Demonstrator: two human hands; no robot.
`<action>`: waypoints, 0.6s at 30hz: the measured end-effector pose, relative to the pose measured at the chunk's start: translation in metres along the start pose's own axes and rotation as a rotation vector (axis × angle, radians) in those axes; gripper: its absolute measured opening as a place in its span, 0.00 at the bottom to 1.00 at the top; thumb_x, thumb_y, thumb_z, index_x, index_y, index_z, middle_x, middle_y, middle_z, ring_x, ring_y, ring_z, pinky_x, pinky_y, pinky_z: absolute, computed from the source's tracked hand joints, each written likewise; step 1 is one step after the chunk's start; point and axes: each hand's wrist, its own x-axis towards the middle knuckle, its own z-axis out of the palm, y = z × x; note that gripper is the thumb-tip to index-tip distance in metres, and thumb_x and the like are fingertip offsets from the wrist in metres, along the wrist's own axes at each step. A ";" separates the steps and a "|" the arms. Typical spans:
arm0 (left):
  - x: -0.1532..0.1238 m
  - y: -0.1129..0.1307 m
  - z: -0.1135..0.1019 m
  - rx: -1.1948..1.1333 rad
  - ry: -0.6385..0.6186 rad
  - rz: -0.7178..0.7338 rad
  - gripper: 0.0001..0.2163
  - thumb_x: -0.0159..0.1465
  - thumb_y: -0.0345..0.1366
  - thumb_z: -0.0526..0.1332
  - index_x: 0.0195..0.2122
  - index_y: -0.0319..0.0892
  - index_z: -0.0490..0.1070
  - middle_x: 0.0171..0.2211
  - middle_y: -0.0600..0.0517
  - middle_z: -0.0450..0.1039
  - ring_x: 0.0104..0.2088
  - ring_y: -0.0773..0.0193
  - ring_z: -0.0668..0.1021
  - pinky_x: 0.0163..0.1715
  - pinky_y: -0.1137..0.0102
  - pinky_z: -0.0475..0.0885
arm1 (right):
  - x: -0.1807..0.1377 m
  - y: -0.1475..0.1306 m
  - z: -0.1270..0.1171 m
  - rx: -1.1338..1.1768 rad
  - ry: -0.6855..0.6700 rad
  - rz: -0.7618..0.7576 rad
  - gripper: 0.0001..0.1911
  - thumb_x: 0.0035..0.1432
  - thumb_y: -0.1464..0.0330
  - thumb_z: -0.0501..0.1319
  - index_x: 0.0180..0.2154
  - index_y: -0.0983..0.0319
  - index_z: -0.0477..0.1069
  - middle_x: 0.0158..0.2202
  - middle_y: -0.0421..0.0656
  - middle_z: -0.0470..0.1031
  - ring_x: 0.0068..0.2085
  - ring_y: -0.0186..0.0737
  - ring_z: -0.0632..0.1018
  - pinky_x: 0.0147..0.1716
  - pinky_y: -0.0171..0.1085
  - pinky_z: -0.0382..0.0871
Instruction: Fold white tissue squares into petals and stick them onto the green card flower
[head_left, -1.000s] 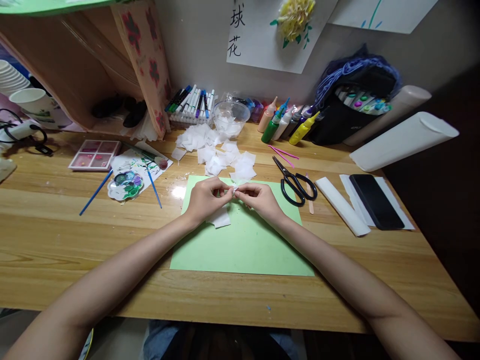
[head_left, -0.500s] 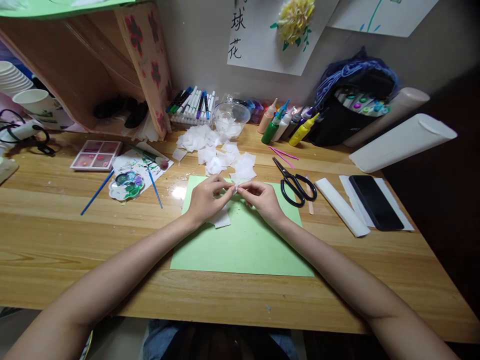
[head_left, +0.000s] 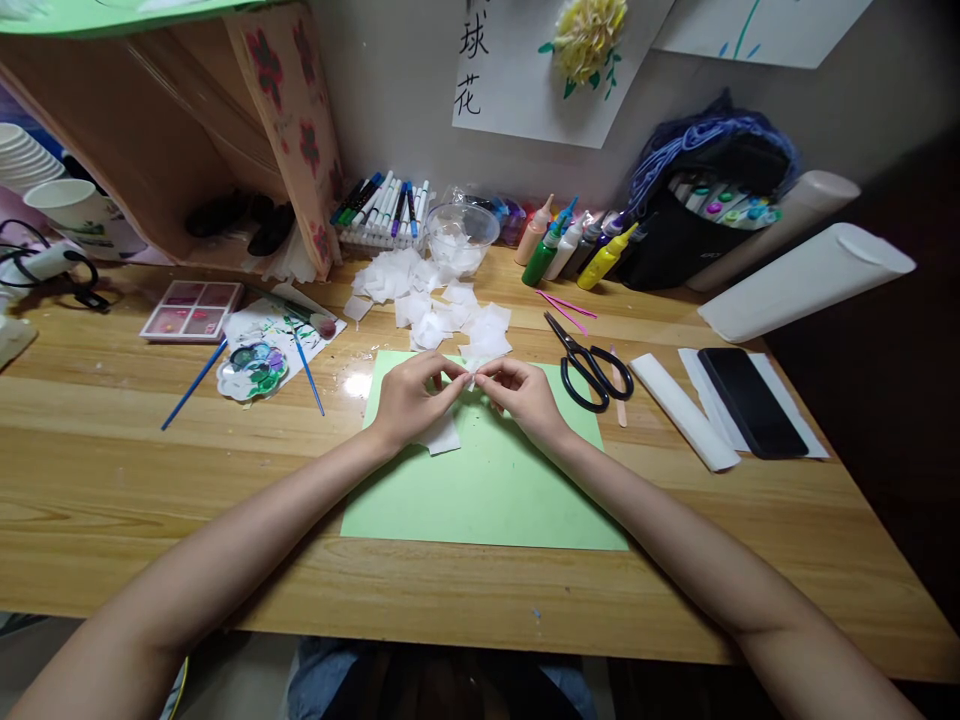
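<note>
My left hand (head_left: 411,398) and my right hand (head_left: 525,395) meet fingertip to fingertip over the far part of a light green sheet (head_left: 487,490). Both pinch a small white piece of tissue paper (head_left: 470,381) between thumbs and forefingers. A flat white tissue square (head_left: 441,438) lies on the green sheet under my left palm. Just beyond the sheet is a loose pile of white tissue squares (head_left: 435,300), and behind it a clear plastic bowl (head_left: 462,236) holding more of them.
Black scissors (head_left: 589,365) and a wooden stick (head_left: 619,390) lie right of the sheet, with a black phone (head_left: 750,400) on white paper strips. At left are a paint palette (head_left: 252,370), blue brushes (head_left: 192,385) and a paint box (head_left: 190,309). Markers (head_left: 382,210) and paint bottles (head_left: 570,250) line the wall.
The hands have stayed in place over the green sheet; only the fingertips have shifted slightly on the small tissue piece.
</note>
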 end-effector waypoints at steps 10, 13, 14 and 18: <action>-0.001 0.004 0.000 -0.013 -0.063 0.040 0.06 0.59 0.35 0.61 0.30 0.40 0.76 0.27 0.52 0.77 0.23 0.71 0.71 0.24 0.74 0.65 | -0.005 0.004 0.003 -0.031 -0.013 -0.112 0.09 0.49 0.65 0.66 0.28 0.64 0.72 0.30 0.43 0.75 0.23 0.28 0.67 0.21 0.31 0.60; -0.001 0.004 0.000 -0.007 -0.058 0.051 0.05 0.58 0.33 0.61 0.30 0.40 0.76 0.26 0.53 0.76 0.22 0.72 0.71 0.24 0.75 0.65 | -0.005 0.005 0.003 -0.053 -0.010 -0.121 0.08 0.49 0.66 0.65 0.28 0.64 0.71 0.30 0.43 0.74 0.23 0.28 0.66 0.21 0.31 0.60; -0.001 0.003 0.000 -0.005 -0.057 0.057 0.04 0.58 0.32 0.61 0.30 0.40 0.76 0.27 0.53 0.76 0.22 0.72 0.71 0.24 0.75 0.65 | -0.005 0.006 0.003 -0.056 -0.008 -0.121 0.08 0.49 0.66 0.65 0.28 0.64 0.71 0.29 0.42 0.74 0.23 0.28 0.66 0.21 0.31 0.59; -0.001 0.001 0.001 -0.002 -0.059 0.062 0.04 0.58 0.32 0.61 0.30 0.40 0.76 0.27 0.53 0.77 0.22 0.72 0.71 0.24 0.75 0.65 | -0.004 0.007 0.002 -0.057 0.001 -0.123 0.08 0.49 0.66 0.65 0.28 0.64 0.71 0.29 0.42 0.73 0.23 0.28 0.66 0.21 0.31 0.59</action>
